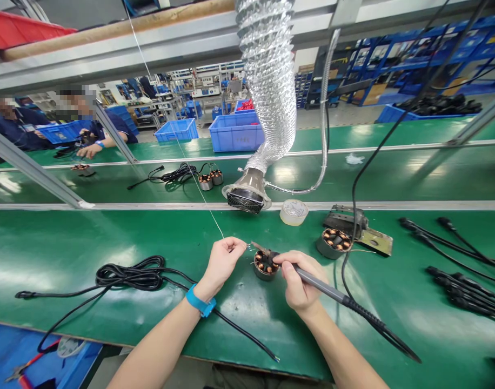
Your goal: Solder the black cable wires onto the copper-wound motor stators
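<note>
My right hand [302,278] is closed round the grey handle of a soldering iron [318,283], whose tip points left, above a motor stator [265,265] with copper windings. My left hand [227,258], a blue band on its wrist, is pinched on a thin solder wire [209,208] that runs down from overhead. The wire's end and the iron's tip are close together at the stator's upper left; whether they touch is too small to tell. Under my left forearm passes a coiled black cable [129,274], its stripped end near the bench's front edge.
A fume extractor hood [247,192] on a foil duct hangs just ahead. A roll of clear tape [294,212], another stator [334,243] and a metal stand [345,219] sit behind. Black cables [466,292] lie right. Pliers [28,367] rest in a blue bin. Co-workers sit far left.
</note>
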Demonstrator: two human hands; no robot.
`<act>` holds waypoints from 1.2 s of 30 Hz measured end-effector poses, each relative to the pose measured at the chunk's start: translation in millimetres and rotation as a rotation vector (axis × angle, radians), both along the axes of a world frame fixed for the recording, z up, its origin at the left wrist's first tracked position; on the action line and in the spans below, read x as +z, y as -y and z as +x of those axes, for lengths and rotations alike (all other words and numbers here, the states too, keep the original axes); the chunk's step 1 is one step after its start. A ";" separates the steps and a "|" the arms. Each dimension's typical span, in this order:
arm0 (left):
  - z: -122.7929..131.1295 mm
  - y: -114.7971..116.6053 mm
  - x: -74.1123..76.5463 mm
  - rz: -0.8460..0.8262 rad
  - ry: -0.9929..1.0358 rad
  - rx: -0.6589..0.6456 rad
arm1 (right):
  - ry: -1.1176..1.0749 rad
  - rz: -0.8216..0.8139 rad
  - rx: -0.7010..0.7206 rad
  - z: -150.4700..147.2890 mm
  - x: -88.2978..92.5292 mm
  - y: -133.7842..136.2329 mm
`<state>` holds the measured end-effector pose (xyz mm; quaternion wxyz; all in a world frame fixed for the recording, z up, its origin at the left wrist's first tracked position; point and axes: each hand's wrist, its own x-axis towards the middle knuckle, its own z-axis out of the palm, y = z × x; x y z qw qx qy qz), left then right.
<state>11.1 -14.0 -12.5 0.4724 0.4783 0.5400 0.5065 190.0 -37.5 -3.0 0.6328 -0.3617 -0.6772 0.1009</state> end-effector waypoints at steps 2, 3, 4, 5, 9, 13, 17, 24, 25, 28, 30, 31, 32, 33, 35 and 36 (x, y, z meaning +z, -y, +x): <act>0.0 0.0 0.1 0.001 -0.001 -0.001 | 0.008 0.006 0.008 0.4 -0.5 -0.3; 0.0 0.0 0.0 0.004 -0.003 -0.001 | 0.011 0.009 0.012 0.6 -0.6 -0.4; -0.1 0.0 -0.1 0.006 -0.006 -0.002 | 0.013 0.011 0.016 0.5 -0.4 -0.6; -0.1 0.0 -0.1 0.006 -0.010 -0.004 | 0.017 0.010 0.017 0.3 0.0 -0.8; 0.1 -0.1 0.8 0.013 -0.007 -0.004 | 0.038 -0.007 0.020 -3.2 4.1 -1.7; 0.2 0.4 3.2 0.008 0.009 -0.014 | 0.099 -0.029 0.064 -9.5 4.7 -5.8; -1.0 2.6 6.3 0.012 -0.016 -0.053 | 0.188 -0.051 0.100 -15.3 -2.7 -14.9; -2.4 7.8 14.6 0.092 -0.118 -0.138 | 0.244 -0.129 0.238 -21.0 -12.9 -25.8; -2.5 8.0 15.3 0.098 -0.126 -0.143 | 0.244 -0.136 0.246 -21.5 -13.3 -26.2; -3.7 7.9 16.7 0.091 -0.138 -0.173 | 0.245 -0.140 0.231 -22.7 -14.5 -26.5; -5.4 7.5 17.8 0.073 -0.134 -0.210 | 0.250 -0.120 0.210 -22.8 -15.2 -26.0; -6.6 7.3 18.4 0.059 -0.127 -0.231 | 0.252 -0.107 0.199 -22.6 -15.5 -25.5; -8.0 7.0 19.1 0.040 -0.117 -0.252 | 0.251 -0.094 0.190 -22.2 -15.7 -24.8; -9.6 6.8 19.8 0.016 -0.107 -0.275 | 0.250 -0.084 0.183 -21.7 -15.8 -24.1; -12.9 6.1 20.8 -0.043 -0.083 -0.323 | 0.247 -0.075 0.173 -20.5 -16.4 -22.4; -14.4 5.7 21.0 -0.075 -0.064 -0.346 | 0.248 -0.075 0.173 -19.9 -17.0 -21.7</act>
